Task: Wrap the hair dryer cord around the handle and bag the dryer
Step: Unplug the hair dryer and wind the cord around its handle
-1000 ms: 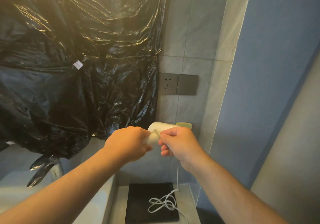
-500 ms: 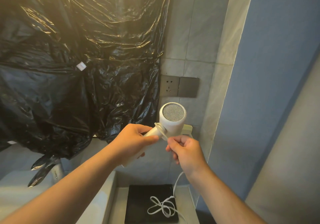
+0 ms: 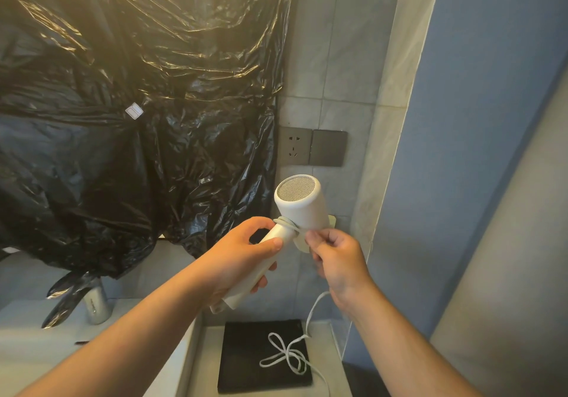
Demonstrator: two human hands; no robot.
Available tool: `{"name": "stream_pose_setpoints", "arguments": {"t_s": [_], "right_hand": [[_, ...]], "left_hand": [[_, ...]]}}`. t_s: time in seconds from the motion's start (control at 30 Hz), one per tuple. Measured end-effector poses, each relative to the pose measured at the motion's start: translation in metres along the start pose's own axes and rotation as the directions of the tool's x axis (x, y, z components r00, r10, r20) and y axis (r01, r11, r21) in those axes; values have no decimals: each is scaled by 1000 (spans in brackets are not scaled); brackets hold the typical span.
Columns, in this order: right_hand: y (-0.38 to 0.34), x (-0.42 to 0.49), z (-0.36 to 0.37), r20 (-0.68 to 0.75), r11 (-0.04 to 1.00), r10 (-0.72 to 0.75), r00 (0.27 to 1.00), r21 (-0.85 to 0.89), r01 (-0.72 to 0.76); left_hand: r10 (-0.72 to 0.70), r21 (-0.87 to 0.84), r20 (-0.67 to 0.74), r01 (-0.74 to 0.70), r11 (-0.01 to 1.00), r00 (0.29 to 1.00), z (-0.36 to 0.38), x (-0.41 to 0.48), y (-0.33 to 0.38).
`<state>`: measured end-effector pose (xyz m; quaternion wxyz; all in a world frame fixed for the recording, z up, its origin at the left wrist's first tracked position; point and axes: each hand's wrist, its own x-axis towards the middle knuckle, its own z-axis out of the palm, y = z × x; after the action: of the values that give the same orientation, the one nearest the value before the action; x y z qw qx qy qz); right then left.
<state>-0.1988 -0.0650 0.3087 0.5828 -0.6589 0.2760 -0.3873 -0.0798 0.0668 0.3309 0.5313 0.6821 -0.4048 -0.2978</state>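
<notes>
- Currently: the small white plastic hair dryer (image 3: 299, 209) is held up in the air, mesh intake toward the camera, well above the grey counter (image 3: 172, 363).
- Left hand (image 3: 236, 261) fingers are closed around the dryer's white cylindrical handle (image 3: 261, 267), thumb lying along its upper part.
- Right hand (image 3: 336, 261) fingers pinch the thin white cord (image 3: 313, 310) just right of the handle top, where a first loop sits at the neck below the barrel.
- Below the right fingers the cord drops to a loose tangle on the flat black square mat (image 3: 246, 363); the plug end is not visible.
- No bag clearly meant for the dryer; only crinkled black plastic sheeting (image 3: 123, 119) covers the wall, left of and above the left fingers.
- Judgement: wrapping just begun, most cord still slack.
- Risk: the tangle below may knot or drag when drawn up, jerking the cord from the pinch.
- Risk: the single loop sits high on the neck; low tension would let it slip and unwind.
- Risk: the left fingers cover much of the handle, so turns may trap them or bunch up.
</notes>
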Motion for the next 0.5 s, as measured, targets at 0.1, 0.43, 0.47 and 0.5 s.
{"name": "stream_pose_setpoints", "arguments": {"t_s": [0.1, 0.43, 0.47, 0.5], "right_hand": [[-2, 0, -2, -4, 1000, -1, 1000, 8, 1], [-5, 4, -5, 52, 996, -64, 997, -61, 67], [-4, 4, -6, 72, 996, -60, 996, -59, 64], [-2, 3, -6, 89, 996, -54, 995, -63, 60]], "left_hand": [[22, -4, 1, -22, 1000, 1000, 3, -2, 0], [-2, -2, -19, 2, 1000, 1000, 1, 0, -8], [3, -26, -6, -3, 1000, 1000, -1, 2, -10], [4, -63, 10, -3, 998, 1000, -2, 2, -12]]}}
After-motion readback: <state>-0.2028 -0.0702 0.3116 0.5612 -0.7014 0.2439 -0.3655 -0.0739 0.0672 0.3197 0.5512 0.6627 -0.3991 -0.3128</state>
